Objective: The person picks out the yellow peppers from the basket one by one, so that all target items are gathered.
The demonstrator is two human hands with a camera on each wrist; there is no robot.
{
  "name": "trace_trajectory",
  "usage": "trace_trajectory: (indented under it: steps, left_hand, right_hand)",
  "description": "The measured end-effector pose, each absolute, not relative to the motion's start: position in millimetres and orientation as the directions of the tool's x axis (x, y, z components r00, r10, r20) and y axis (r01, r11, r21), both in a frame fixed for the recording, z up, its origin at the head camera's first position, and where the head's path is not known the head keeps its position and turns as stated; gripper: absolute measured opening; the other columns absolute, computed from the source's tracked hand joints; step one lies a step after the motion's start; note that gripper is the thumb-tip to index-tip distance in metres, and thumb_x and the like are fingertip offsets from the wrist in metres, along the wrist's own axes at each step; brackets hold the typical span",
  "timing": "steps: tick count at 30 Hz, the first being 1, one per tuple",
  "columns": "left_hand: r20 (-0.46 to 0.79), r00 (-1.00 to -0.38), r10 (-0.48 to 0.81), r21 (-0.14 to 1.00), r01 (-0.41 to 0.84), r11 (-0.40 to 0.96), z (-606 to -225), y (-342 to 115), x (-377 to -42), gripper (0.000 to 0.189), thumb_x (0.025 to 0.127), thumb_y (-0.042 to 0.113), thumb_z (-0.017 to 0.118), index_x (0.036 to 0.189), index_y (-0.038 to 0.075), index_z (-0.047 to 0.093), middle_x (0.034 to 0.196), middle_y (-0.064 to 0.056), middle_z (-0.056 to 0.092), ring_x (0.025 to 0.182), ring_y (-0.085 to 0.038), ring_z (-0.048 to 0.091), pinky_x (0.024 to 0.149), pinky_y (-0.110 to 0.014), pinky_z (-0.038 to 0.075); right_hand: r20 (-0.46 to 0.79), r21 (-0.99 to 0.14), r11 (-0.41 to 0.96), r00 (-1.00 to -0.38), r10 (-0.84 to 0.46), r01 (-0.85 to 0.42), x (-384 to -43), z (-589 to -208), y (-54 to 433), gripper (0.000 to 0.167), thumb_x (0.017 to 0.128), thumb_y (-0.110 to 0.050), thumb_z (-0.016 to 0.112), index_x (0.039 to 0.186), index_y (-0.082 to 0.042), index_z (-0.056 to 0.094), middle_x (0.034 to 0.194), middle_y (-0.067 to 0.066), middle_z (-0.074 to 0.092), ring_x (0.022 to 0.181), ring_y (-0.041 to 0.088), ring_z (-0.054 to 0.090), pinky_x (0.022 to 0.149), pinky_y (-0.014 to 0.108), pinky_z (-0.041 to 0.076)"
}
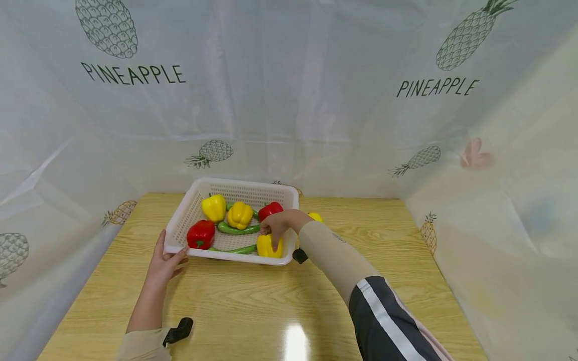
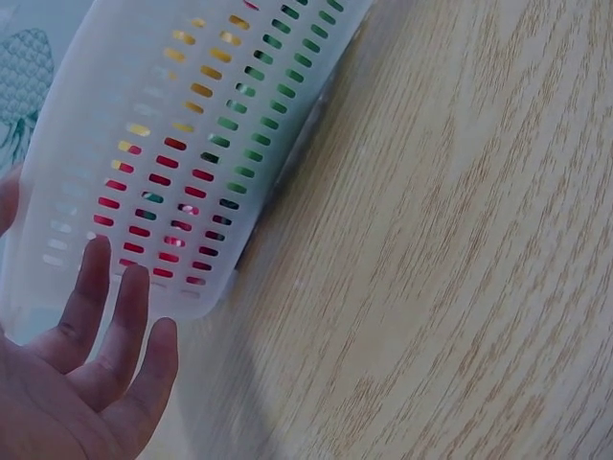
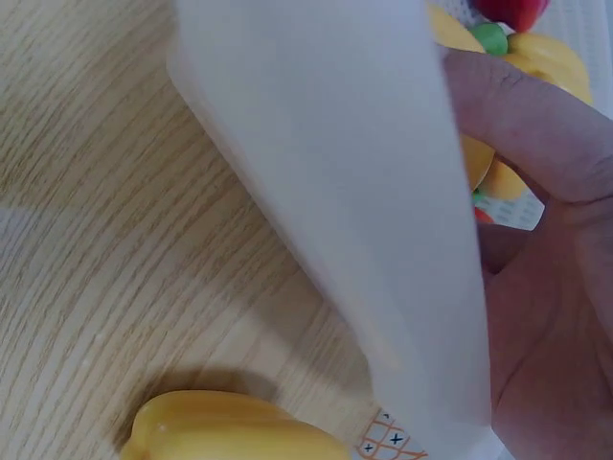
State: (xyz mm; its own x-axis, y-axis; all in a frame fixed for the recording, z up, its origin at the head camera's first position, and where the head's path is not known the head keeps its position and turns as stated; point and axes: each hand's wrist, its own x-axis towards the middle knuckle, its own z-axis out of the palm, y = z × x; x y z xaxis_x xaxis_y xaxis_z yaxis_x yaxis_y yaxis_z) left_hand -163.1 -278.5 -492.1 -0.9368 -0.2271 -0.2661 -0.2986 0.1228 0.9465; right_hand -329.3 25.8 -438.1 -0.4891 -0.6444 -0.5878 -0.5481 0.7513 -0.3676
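Observation:
A white slotted basket point(image 1: 235, 254) holds red and yellow bell peppers and long green peppers. My right hand point(image 1: 285, 222) reaches over its right side and grips a yellow bell pepper point(image 1: 270, 246) in the near right corner. In the right wrist view the thumb point(image 3: 527, 115) lies along the yellow pepper, while the other fingers are mostly hidden. My left hand point(image 1: 165, 261) touches the basket at its near left corner. Its fingers point(image 2: 129, 311) are spread and loosely bent against the slotted wall in the left wrist view.
A yellow bell pepper point(image 1: 314, 216) lies on the wooden table point(image 1: 244, 306) just right of the basket, partly behind my right arm. Inside are a red pepper point(image 1: 200, 234) and a green one point(image 1: 238, 229). A pineapple-print curtain point(image 1: 271, 100) surrounds the table.

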Motion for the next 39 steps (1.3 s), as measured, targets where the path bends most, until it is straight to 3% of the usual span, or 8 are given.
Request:
trace_trajectory:
  steps: [5,13,19,26,31,39]
  left_hand:
    - [-0.261,-0.937,-0.230,0.948,-0.295,0.124,-492,-278,-165,0.095,0.096,0.029,0.064,0.156,0.032,-0.011,0.137,-0.015,0.052,0.087,-0.012,0.066,0.079,-0.033,0.052]
    - [-0.269,-0.936,-0.228,0.946,-0.301,0.117,-493,-276,-167,0.094,0.096,0.028,0.063,0.156,0.033,-0.010,0.122,-0.003,0.060,0.086,-0.011,0.066,0.078,-0.032,0.052]
    - [-0.268,-0.937,-0.222,0.949,-0.297,0.106,-494,-276,-167,0.095,0.097,0.026,0.063,0.155,0.033,-0.012,0.123,-0.001,0.060,0.084,-0.008,0.066,0.077,-0.032,0.052]
    - [-0.265,-0.941,-0.211,0.954,-0.287,0.081,-493,-279,-165,0.095,0.097,0.025,0.062,0.155,0.032,-0.013,0.096,0.019,0.060,0.082,-0.007,0.066,0.077,-0.033,0.052]
    - [-0.274,-0.935,-0.227,0.953,-0.296,0.070,-492,-277,-165,0.096,0.096,0.028,0.063,0.155,0.033,-0.013,0.090,0.022,0.060,0.079,-0.005,0.065,0.076,-0.031,0.052]
    - [-0.270,-0.922,-0.278,0.955,-0.293,0.041,-495,-272,-165,0.098,0.095,0.027,0.066,0.156,0.032,-0.010,0.093,0.021,0.060,0.075,-0.006,0.066,0.073,-0.029,0.052]
  right_hand:
    - [-0.586,-0.408,0.740,-0.469,-0.661,-0.535,-329,-437,28,0.041,0.072,-0.021,0.088,0.097,-0.020,0.055,0.097,-0.003,0.051,0.095,0.015,0.046,0.079,0.027,0.042]
    - [-0.583,-0.428,0.733,-0.458,-0.671,-0.529,-329,-438,31,0.041,0.072,-0.019,0.088,0.098,-0.021,0.056,0.096,-0.004,0.050,0.093,0.014,0.046,0.077,0.025,0.041]
    - [-0.567,-0.461,0.711,-0.440,-0.696,-0.530,-329,-432,33,0.042,0.073,-0.017,0.088,0.098,-0.019,0.055,0.096,-0.002,0.052,0.090,0.014,0.047,0.073,0.025,0.042]
    - [-0.546,-0.469,0.680,-0.420,-0.725,-0.564,-327,-417,33,0.041,0.074,-0.017,0.086,0.099,-0.019,0.054,0.104,-0.001,0.052,0.096,0.015,0.045,0.075,0.026,0.044]
    - [-0.532,-0.468,0.671,-0.423,-0.733,-0.575,-321,-401,38,0.041,0.076,-0.017,0.085,0.103,-0.019,0.054,0.112,-0.002,0.051,0.105,0.016,0.043,0.081,0.027,0.044]
    - [-0.454,-0.501,0.643,-0.457,-0.765,-0.579,-317,-385,57,0.041,0.075,-0.017,0.085,0.105,-0.021,0.057,0.112,-0.003,0.051,0.106,0.017,0.044,0.084,0.028,0.045]
